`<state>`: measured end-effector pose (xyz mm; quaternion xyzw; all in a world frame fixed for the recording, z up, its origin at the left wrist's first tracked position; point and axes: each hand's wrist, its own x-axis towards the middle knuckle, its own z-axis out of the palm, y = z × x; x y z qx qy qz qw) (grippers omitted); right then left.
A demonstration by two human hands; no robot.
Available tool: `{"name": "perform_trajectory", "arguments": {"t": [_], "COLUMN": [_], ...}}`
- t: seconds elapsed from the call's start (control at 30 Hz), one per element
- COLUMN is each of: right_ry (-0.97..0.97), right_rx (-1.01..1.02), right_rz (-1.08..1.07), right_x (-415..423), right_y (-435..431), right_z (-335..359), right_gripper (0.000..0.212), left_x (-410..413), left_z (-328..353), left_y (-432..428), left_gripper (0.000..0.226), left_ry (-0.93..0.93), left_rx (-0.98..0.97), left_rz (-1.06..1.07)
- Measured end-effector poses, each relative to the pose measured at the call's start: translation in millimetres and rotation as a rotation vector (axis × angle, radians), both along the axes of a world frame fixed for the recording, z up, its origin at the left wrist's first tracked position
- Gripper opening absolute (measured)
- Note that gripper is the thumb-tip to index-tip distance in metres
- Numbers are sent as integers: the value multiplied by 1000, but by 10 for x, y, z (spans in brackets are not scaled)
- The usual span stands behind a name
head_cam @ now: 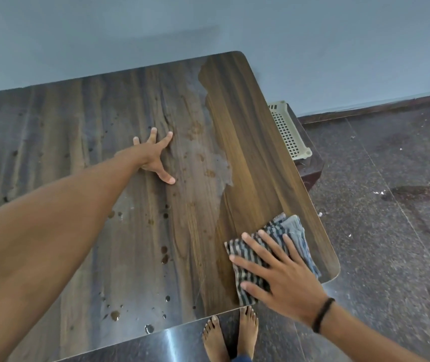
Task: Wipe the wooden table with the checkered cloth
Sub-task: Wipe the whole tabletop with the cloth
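The wooden table (255,142) fills the left and middle of the head view, dusty and spotted with water drops on its left part, with a darker clean strip along its right side. The checkered cloth (294,231), blue-grey with dark stripes, lies flat near the table's near right corner. My right hand (279,273) presses on the cloth with straight, spread fingers. My left hand (154,158) rests flat on the dusty middle of the table, fingers spread, arm stretched out.
A cream plastic perforated basket (287,131) sits on a dark low stand (310,171) just past the table's right edge. A grey wall (208,27) runs behind the table. Bare feet (229,333) stand on the dark speckled floor (391,231) at the near edge.
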<state>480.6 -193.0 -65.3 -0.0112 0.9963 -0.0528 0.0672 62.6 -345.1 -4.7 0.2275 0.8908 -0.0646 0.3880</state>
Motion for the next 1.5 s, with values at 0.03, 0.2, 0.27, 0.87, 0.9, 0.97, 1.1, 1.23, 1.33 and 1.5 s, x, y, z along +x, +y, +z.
{"name": "perform_trajectory", "arguments": {"t": [0.03,0.2,0.27,0.87,0.9,0.97,1.1,1.23,1.33,1.5], "right_ry": [-6,-5,20,8,-8,-25,-48,-67,-14,-6], "right_rx": [-13,-94,-77,-128,-132,-136,-163,-142,-165,-155], "right_rz": [-68,-295,-120,-239,-305,-273,-40,-304,-201,-140], "right_x": [-187,-781,-409,-1059,-1320,-1547,-1430,-2160,-1905,-1693], "right_y": [28,-280,-401,93,9,-186,-2,163,-167,316], "right_z": [40,107,2,142,161,138,62,204,114,69], "right_gripper": [57,58,58,57,58,60,58,61,59,57], "left_x": [-10,6,26,36,38,51,44,40,72,85], "left_z": [-2,19,19,64,67,61,49,75,80,112], "left_y": [4,15,6,44,41,30,12,27,14,31], "left_gripper": [152,153,151,149,149,150,150,150,149,148], "left_ry": [-5,-26,-14,-14,-11,-11,-7,-16,-15,-7], "left_rx": [-3,-13,-13,-12,-17,-17,1,-11,-14,-7], "left_rz": [2,8,2,12,15,10,9,13,-3,5]}}
